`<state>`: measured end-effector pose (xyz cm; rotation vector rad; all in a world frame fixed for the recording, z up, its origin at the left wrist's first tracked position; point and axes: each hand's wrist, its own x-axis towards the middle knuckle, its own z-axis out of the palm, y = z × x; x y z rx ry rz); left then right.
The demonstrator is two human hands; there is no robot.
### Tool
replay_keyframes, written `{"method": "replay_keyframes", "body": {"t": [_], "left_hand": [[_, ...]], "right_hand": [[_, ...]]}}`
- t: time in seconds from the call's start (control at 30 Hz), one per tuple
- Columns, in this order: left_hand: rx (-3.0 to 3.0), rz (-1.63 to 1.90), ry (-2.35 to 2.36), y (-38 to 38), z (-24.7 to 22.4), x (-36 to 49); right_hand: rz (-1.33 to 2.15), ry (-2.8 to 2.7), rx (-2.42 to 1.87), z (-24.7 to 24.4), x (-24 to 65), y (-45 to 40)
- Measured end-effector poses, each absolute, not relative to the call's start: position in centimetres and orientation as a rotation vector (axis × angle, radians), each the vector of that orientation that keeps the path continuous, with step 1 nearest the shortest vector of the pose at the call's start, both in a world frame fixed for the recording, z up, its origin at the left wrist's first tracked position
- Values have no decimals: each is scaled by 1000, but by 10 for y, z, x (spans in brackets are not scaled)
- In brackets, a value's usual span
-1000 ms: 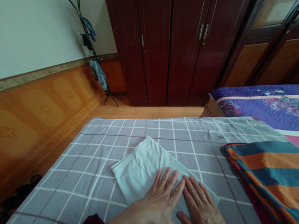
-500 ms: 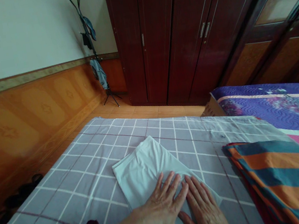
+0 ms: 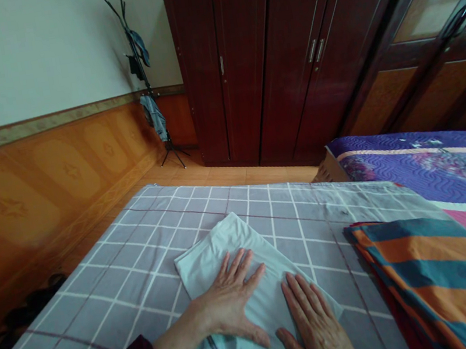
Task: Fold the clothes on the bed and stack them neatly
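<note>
A pale, light-coloured piece of folded cloth [image 3: 213,248] lies on the grey checked bedspread [image 3: 136,290]; its near end runs out of the bottom of the view. My left hand [image 3: 237,297] rests flat on the middle of the cloth, fingers spread and thumb out to the right. To its right, my right hand [image 3: 313,321] also lies on the cloth near its right edge, fingers stretched forward and thumb apart. Neither hand grips anything. What garment the cloth is, I cannot tell.
Orange-and-teal striped folded fabric [image 3: 447,270] lies at the right of the bed. Beyond it is a purple floral bedcover [image 3: 444,164]. A dark red wardrobe [image 3: 268,62] and a coat stand [image 3: 144,76] with clothes stand behind. Dark shoes [image 3: 24,308] are on the floor at left.
My left hand has slid forward and left across the cloth, away from my right hand, with its fingers spreading. My right hand stays nearly in place.
</note>
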<state>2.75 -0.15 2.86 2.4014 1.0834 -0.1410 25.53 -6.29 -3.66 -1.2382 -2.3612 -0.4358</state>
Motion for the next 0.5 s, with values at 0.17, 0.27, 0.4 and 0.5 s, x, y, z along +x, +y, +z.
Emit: {"method": "replay_keyframes", "body": {"t": [0.17,0.27,0.4,0.5], "left_hand": [[2397,-158,1228,8,28,19],[2422,-100,1359,15,25,13],[2416,-82,1444,22,21,6],[2426,-75,1476,24,19,3]], "right_hand": [[-421,-2364,-1249,-38,255,-63],[-417,-2362,-1260,-37,255,-63],[-450,-2354,-1251,-37,255,-62],[-451,-2352,-1254,-38,255,-62]]}}
